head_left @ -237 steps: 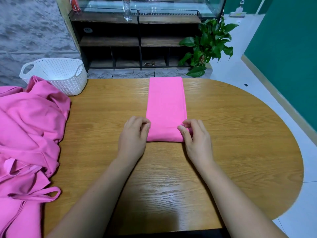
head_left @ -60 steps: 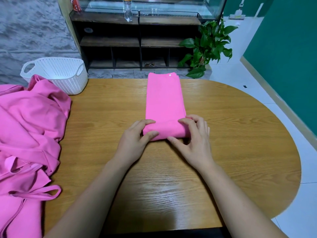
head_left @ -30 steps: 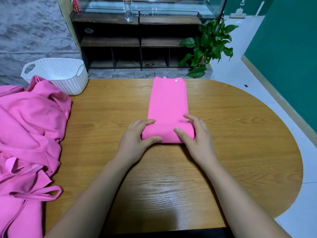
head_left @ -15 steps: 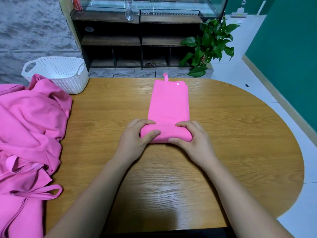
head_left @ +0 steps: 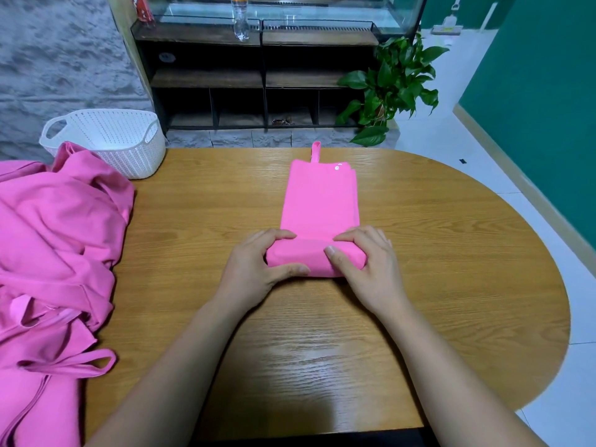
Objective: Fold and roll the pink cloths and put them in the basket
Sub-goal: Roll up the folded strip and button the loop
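The table (head_left: 419,253) is glossy wood with visible grain. On it, the folded cloth (head_left: 319,201) is smooth matt pink fabric; the basket (head_left: 129,146) is white perforated plastic, matt.

No lettering in your view can be read. The red item (head_left: 142,9) at the left end of the dark shelf unit (head_left: 206,79), behind your table (head_left: 451,253), carries pale marks too blurred to make out. The clear bottle (head_left: 241,24) standing on the same unit shows an orange band at its top, and any print on it is illegible. The small white spot (head_left: 336,168) at the far corner of the pink cloth (head_left: 319,201) is too small to show any mark.
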{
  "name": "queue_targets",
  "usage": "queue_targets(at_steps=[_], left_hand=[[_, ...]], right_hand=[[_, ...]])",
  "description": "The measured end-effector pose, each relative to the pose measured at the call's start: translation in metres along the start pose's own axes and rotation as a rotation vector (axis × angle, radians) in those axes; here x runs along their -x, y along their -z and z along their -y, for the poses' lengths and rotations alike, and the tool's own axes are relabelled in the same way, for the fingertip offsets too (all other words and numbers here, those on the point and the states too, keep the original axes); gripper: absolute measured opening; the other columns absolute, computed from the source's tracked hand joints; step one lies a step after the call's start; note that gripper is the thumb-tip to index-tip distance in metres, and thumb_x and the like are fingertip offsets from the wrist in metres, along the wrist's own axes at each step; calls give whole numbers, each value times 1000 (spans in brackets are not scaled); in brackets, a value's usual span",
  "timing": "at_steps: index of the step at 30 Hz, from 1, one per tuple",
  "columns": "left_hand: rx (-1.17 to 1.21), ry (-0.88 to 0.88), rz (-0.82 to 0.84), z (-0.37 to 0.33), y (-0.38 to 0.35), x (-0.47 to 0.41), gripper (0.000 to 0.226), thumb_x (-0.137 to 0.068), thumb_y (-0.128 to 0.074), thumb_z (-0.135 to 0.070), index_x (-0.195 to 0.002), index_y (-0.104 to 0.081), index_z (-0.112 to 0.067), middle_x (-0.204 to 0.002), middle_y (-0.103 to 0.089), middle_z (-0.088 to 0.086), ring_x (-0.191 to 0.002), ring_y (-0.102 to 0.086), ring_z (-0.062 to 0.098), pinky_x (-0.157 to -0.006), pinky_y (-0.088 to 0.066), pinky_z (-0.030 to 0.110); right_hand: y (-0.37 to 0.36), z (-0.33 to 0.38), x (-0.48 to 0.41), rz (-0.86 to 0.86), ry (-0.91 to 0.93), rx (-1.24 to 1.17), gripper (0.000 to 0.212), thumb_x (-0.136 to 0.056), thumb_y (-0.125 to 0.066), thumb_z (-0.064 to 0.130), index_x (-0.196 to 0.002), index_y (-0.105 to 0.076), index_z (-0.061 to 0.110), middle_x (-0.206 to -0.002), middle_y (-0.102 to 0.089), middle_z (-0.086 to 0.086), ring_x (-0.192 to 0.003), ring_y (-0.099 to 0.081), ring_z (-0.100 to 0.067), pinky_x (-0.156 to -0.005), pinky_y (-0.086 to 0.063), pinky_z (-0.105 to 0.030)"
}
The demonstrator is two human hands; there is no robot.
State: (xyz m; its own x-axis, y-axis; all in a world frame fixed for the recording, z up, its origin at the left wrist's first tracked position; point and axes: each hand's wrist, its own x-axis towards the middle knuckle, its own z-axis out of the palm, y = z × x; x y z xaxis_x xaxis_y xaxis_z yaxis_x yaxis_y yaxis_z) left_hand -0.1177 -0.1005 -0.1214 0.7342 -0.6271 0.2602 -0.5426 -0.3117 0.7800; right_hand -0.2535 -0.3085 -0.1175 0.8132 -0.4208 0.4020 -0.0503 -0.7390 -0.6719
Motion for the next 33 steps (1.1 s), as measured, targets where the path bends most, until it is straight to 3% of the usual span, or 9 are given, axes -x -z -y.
queue_targets(at_steps=[5,9,19,22,25,29,33], left_hand=[[-102,30,51,-3,1,-1,82,-73,-73,-83,-144,-56,-45,-129,-62,-19,-126,-52,3,-114,-40,32],[-220,121,72,-2,-3,-4,92,-71,-55,-98,-150,-41,-53,-136,-58,-12,-129,-49,10,-116,-37,38],[-280,205,25,-10,-4,-5,101,-60,-41,-107,-143,-48,-51,-123,-54,-4,-113,-50,18,-106,-40,35],[-251,201,20,-12,-3,-6,80,-73,-42,-96,-139,-53,-52,-112,-52,-7,-103,-47,15,-97,-37,33],[-208,146,10,-13,0,-5,68,-84,-38,-84,-133,-61,-44,-94,-50,-17,-94,-43,0,-89,-30,31],[-194,119,36,-11,0,-5,69,-83,-44,-86,-124,-65,-35,-101,-63,-14,-111,-53,12,-97,-38,40],[-190,87,52,-8,-1,-5,74,-78,-48,-93,-123,-63,-37,-107,-65,-14,-111,-55,12,-97,-42,43]], right_hand=[[3,-1,4,55,62,35,47,-83,-83,61,-116,-73,29,-113,-69,17,-111,-61,-5,-97,-40,-35],[6,-2,7,30,74,61,43,-84,-83,57,-114,-72,28,-110,-70,14,-108,-63,-9,-94,-41,-37],[5,-3,9,-93,209,179,37,-93,-78,53,-104,-73,18,-98,-70,5,-91,-64,-19,-81,-44,-43],[4,-2,5,-59,127,121,32,-95,-74,52,-103,-72,21,-97,-70,7,-92,-65,-18,-84,-47,-44],[9,3,-5,26,-23,-15,29,-96,-71,55,-96,-71,26,-88,-70,12,-85,-65,-10,-82,-51,-39],[18,5,-23,188,-202,-77,32,-91,-74,60,-88,-73,29,-79,-73,9,-79,-66,-7,-80,-51,-32],[22,3,-36,295,-310,-128,43,-88,-72,67,-84,-74,24,-77,-72,4,-81,-66,-14,-84,-52,-36]])
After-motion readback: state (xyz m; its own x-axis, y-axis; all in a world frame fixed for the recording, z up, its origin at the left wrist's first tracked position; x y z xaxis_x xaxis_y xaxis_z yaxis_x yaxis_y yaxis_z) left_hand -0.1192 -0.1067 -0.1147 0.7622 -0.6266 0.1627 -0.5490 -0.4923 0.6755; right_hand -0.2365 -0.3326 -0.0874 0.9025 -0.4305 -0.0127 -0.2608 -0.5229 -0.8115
